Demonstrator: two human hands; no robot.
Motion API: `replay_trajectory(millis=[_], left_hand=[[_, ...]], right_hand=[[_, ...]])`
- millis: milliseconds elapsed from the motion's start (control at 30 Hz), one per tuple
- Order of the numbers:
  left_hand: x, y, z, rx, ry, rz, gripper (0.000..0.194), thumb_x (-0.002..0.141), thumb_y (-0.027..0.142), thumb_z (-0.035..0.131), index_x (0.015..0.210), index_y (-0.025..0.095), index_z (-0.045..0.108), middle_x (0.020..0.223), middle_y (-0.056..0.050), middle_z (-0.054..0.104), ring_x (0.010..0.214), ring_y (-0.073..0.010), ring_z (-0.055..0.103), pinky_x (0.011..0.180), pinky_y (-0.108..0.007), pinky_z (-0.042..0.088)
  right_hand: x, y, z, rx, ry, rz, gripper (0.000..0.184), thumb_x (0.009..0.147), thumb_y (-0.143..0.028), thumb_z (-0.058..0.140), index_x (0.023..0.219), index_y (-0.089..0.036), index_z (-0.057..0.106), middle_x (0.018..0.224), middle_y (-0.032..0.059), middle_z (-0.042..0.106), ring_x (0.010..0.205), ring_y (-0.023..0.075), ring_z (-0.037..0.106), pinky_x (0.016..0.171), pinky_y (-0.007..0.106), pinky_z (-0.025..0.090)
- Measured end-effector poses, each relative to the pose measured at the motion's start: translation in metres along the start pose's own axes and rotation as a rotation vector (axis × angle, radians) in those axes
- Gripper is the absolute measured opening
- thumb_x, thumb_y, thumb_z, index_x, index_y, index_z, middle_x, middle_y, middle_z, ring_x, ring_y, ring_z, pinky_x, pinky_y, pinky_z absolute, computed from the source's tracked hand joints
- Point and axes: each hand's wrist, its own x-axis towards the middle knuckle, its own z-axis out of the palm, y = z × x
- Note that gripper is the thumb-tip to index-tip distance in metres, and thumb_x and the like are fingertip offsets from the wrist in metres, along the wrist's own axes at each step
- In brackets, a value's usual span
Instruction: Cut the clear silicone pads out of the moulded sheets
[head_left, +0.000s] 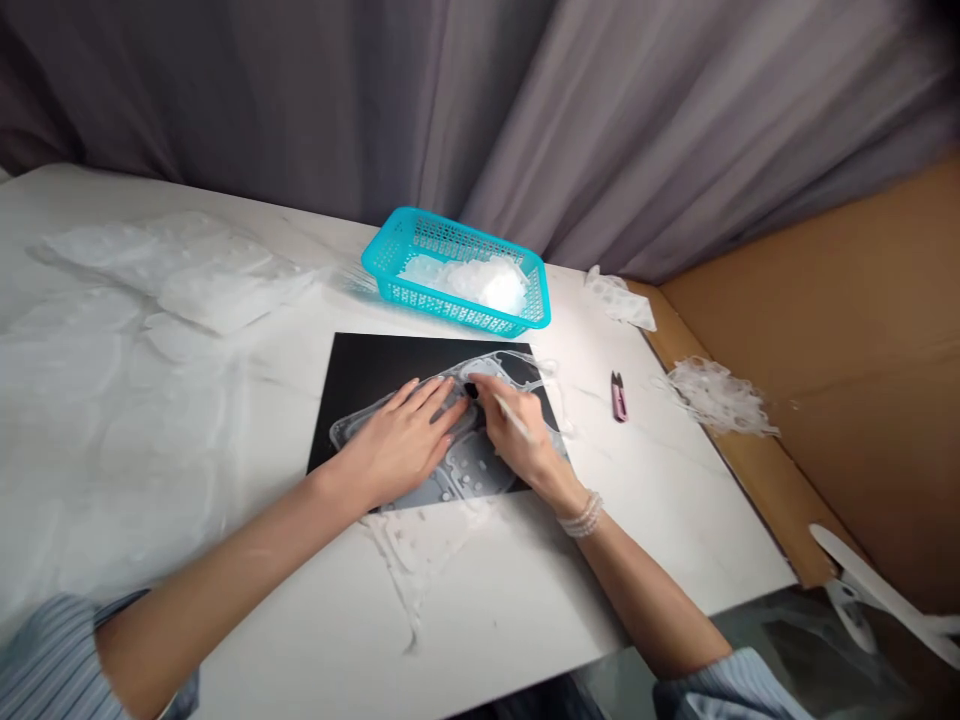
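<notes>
A teal plastic basket (390,250) stood at the far edge of the table, holding a heap of cloudy clear plastic scraps (480,282). The white marble-look table (660,500) stretched across the view, with clear plastic sheets (180,270) piled and spread over its left side. A crumpled clump of plastic (716,398) lay at its right edge, and a smaller scrap (619,300) lay right of the basket. Grey curtains (300,90) hung behind the table, and a cardboard wall (810,300) rose on the right.

Mid-table lay a black board (375,360), carrying a clear plastic sheet (469,470) with rounded cut-outs. The left hand (397,445) was spread flat, pressing on that sheet. The right hand (521,430) was closed, its fingers pinching a thin white stick (511,417) against the sheet, the tip hidden beneath them. Small pink snips (619,397) lay right of the board, well apart from both hands. A beaded bracelet (581,515) circled the right wrist.
</notes>
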Motion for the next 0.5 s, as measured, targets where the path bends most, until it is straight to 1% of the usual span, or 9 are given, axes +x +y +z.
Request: replay_trajectory(millis=[67,167,200,233,300,333,400,433,500], left_hand=[[-0.001,-0.001,0.0,0.011,-0.006,0.009,0.05,0.098,0.026,0.033,0.147,0.014,0.04,0.154,-0.019,0.036,0.145,-0.0303,0.031,0.116,-0.05,0.025],[-0.001,-0.004,-0.001,0.015,-0.012,0.018,0.05,0.098,0.026,0.034,0.147,0.016,0.04,0.154,-0.019,0.037,0.144,-0.0303,0.032,0.115,-0.05,0.027],[-0.001,-0.004,-0.002,0.007,-0.008,0.019,0.05,0.098,0.026,0.034,0.146,0.016,0.041,0.154,-0.018,0.038,0.144,-0.03,0.033,0.115,-0.05,0.027],[0.0,-0.005,-0.003,-0.008,-0.001,0.02,0.049,0.098,0.026,0.035,0.146,0.017,0.042,0.153,-0.018,0.039,0.143,-0.0297,0.034,0.116,-0.051,0.026],[0.002,-0.003,-0.008,-0.073,0.023,0.021,0.047,0.096,0.025,0.037,0.142,0.017,0.047,0.15,-0.017,0.044,0.142,-0.0295,0.036,0.116,-0.052,0.024],[0.005,-0.001,-0.011,-0.136,0.044,0.017,0.045,0.096,0.024,0.038,0.138,0.015,0.052,0.147,-0.017,0.048,0.141,-0.0296,0.037,0.117,-0.052,0.024],[0.013,0.007,-0.02,-0.352,0.111,-0.04,0.04,0.095,0.026,0.038,0.124,0.013,0.063,0.136,-0.017,0.058,0.136,-0.0299,0.043,0.115,-0.051,0.028],[0.019,0.012,-0.024,-0.519,0.148,-0.11,0.038,0.096,0.029,0.038,0.116,0.013,0.067,0.128,-0.016,0.063,0.132,-0.0296,0.048,0.113,-0.049,0.032],[0.032,0.022,-0.03,-0.986,0.19,-0.343,0.039,0.096,0.04,0.041,0.106,0.015,0.07,0.112,-0.014,0.071,0.116,-0.0282,0.06,0.104,-0.046,0.044]], right_hand=[[0.002,0.018,-0.02,0.193,0.154,0.171,0.025,0.096,-0.032,0.047,0.106,-0.021,0.067,0.105,0.0104,0.073,0.098,0.0254,0.071,0.089,0.045,0.057],[-0.003,0.06,-0.068,0.567,0.367,0.438,0.021,0.092,-0.035,0.053,0.099,-0.02,0.065,0.103,0.0118,0.073,0.095,0.0244,0.071,0.088,0.043,0.058],[-0.005,0.074,-0.085,0.659,0.406,0.523,0.018,0.091,-0.034,0.055,0.094,-0.019,0.065,0.099,0.0122,0.074,0.092,0.0237,0.072,0.087,0.042,0.058],[-0.008,0.084,-0.099,0.738,0.39,0.572,0.017,0.091,-0.033,0.056,0.092,-0.018,0.065,0.098,0.0133,0.074,0.093,0.0237,0.072,0.089,0.04,0.058],[-0.01,0.093,-0.117,0.803,0.372,0.592,0.015,0.089,-0.032,0.059,0.09,-0.019,0.066,0.096,0.0122,0.074,0.094,0.0228,0.072,0.093,0.039,0.056],[-0.009,0.09,-0.119,0.843,0.356,0.583,0.015,0.087,-0.033,0.062,0.091,-0.019,0.067,0.096,0.0111,0.075,0.095,0.0221,0.072,0.096,0.038,0.055],[-0.008,0.07,-0.114,0.937,0.33,0.541,0.018,0.085,-0.034,0.067,0.095,-0.02,0.069,0.097,0.0081,0.075,0.097,0.021,0.072,0.101,0.037,0.053],[-0.007,0.055,-0.109,0.98,0.308,0.505,0.02,0.085,-0.034,0.067,0.098,-0.02,0.069,0.099,0.0073,0.076,0.098,0.0208,0.071,0.102,0.037,0.052],[-0.007,0.023,-0.099,1.021,0.215,0.409,0.021,0.088,-0.036,0.065,0.102,-0.021,0.07,0.105,0.0069,0.075,0.101,0.0213,0.071,0.103,0.038,0.051]])
